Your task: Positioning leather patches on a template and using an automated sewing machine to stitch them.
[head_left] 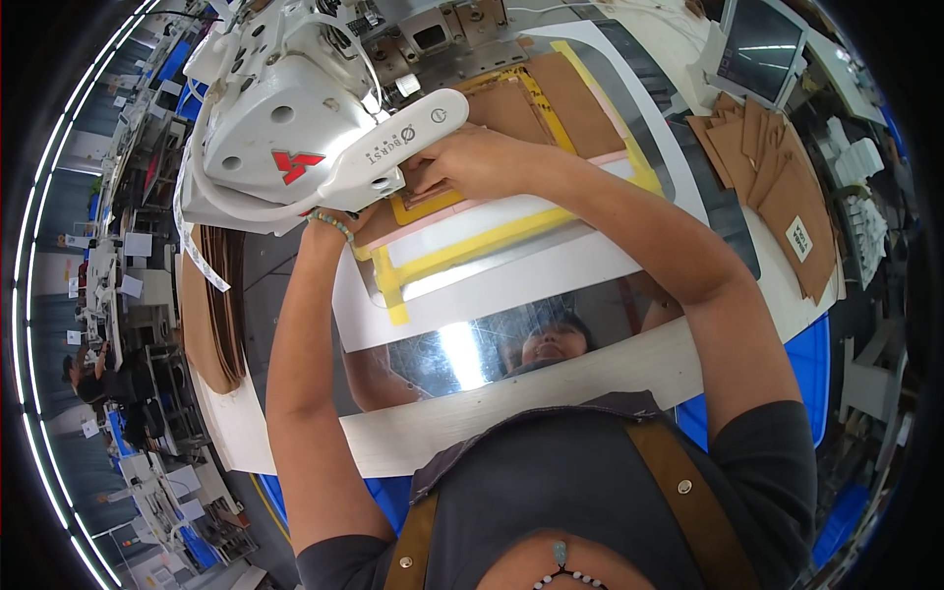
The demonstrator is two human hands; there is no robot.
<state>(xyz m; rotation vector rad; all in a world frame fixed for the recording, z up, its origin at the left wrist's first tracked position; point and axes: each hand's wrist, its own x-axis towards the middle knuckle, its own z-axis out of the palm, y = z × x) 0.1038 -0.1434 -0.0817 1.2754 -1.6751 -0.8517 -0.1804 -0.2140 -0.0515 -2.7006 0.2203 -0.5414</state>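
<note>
A sewing machine (pixel 285 118) with a white head stands over a flat template (pixel 472 241) edged in yellow tape. Brown fabric pieces (pixel 575 98) lie in the template's frame. My right hand (pixel 477 162) is on the template beside the machine head, its fingers bent and drawn together over the brown material; whatever they pinch is hidden. My left hand (pixel 349 218) reaches under the machine head at the template's left corner, by a brown edge. The machine covers most of its fingers, so their pose does not show. A beaded bracelet circles that wrist.
Brown cut pieces (pixel 772 177) are piled at the right, below a screen (pixel 762 49). More brown pieces (pixel 214 315) hang at the left table edge. A shiny metal plate (pixel 482 344) lies before me. Blue bins (pixel 808 374) sit under the table.
</note>
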